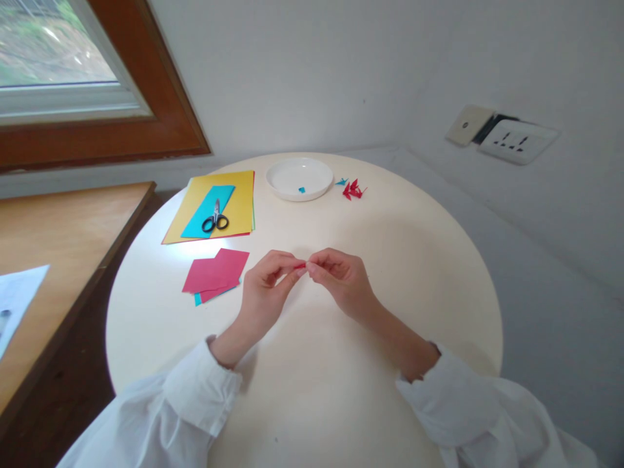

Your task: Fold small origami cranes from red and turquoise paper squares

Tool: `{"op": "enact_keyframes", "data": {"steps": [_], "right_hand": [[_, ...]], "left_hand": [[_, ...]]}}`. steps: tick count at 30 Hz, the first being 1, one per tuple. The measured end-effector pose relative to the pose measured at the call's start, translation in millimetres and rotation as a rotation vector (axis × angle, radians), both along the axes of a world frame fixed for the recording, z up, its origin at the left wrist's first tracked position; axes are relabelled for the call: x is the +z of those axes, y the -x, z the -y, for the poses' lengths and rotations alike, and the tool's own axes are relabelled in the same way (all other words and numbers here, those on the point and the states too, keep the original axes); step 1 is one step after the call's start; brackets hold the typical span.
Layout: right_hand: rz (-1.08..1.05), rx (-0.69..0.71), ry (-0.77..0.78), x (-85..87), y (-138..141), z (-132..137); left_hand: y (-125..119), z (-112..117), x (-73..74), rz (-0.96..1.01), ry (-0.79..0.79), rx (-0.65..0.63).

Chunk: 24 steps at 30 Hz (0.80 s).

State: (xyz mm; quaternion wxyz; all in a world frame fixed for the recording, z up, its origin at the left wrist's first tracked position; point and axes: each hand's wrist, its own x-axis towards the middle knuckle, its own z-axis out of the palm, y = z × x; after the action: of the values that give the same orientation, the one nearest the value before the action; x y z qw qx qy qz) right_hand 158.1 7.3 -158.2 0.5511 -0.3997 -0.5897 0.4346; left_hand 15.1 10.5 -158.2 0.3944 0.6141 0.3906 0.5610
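Head view: your left hand pinches a small red piece of paper between thumb and fingers, while your right hand has thumb and fingertips closed on its other end — that piece sits between your hands, over the round white table. Left of you lie pink-red squares; beyond them, scissors rest on a turquoise strip — with a white dish and red paper figures farther right.
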Motion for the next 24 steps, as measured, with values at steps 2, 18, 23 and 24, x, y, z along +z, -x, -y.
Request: {"op": "enact_keyframes", "data": {"steps": [2, 18, 23, 24], "right_hand": [[-0.025, 0.016, 0.010, 0.2, -0.2, -0.4], [-0.066, 0.082, 0.049, 1.2, 0.4, 0.1], [-0.067, 0.094, 0.045, 1.0, 1.3, -0.1], [-0.063, 0.089, 0.048, 0.7, 1.4, -0.3]], "left_hand": [[0.1, 0.1, -0.4, 0.005, -0.004, -0.007], [-0.3, -1.9, -4.6, 0.103, 0.011, -0.024], [0.0, -1.5, -5.9, 0.117, 0.014, -0.030], [0.2, -1.4, -6.3, 0.113, 0.014, -0.033]]}}
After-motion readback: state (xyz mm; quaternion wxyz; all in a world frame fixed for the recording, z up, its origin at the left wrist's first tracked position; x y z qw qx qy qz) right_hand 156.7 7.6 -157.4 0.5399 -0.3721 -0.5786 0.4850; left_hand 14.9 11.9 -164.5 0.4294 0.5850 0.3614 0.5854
